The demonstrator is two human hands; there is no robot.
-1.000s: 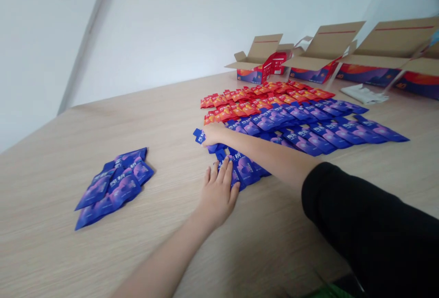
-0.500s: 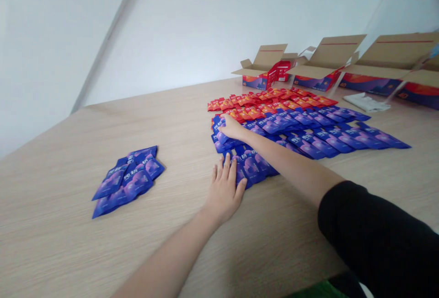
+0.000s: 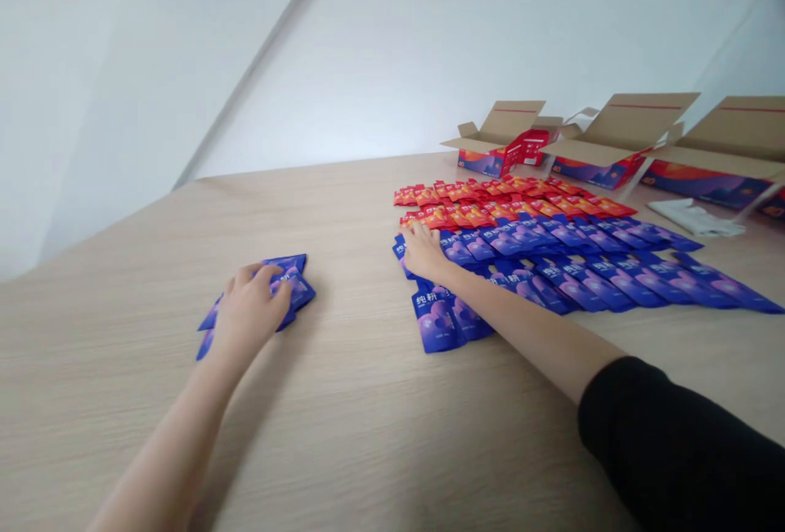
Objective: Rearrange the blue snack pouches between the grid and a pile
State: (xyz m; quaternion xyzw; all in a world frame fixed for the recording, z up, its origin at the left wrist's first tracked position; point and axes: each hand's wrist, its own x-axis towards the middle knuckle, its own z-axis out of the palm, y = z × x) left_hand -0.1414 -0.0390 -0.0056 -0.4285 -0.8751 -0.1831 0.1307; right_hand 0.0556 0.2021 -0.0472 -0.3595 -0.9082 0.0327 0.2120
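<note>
My left hand [image 3: 254,303] is over a small loose pile of blue sachets [image 3: 300,293] at the left, fingers bent and apart, covering much of it. My right hand [image 3: 423,251] is at the left end of the upper blue sachet row [image 3: 509,238]. Its fingers are curled down on the end blue sachet [image 3: 400,249], and part of their grip is hidden. Nearer to me, a lower row of overlapping blue sachets [image 3: 589,279] runs to the right, its left end sachet [image 3: 438,324] lying flat beneath my right forearm.
Rows of red sachets [image 3: 484,212] lie behind the blue ones. Several open cardboard boxes [image 3: 484,163] stand along the back right by the wall. A crumpled white cloth or bag [image 3: 696,217] rests in front of them on the wooden table [image 3: 343,434].
My left hand has left the lower blue row and moved left onto the small pile. My right hand stays at the upper row's end, fingers now more curled. The view has shifted.
</note>
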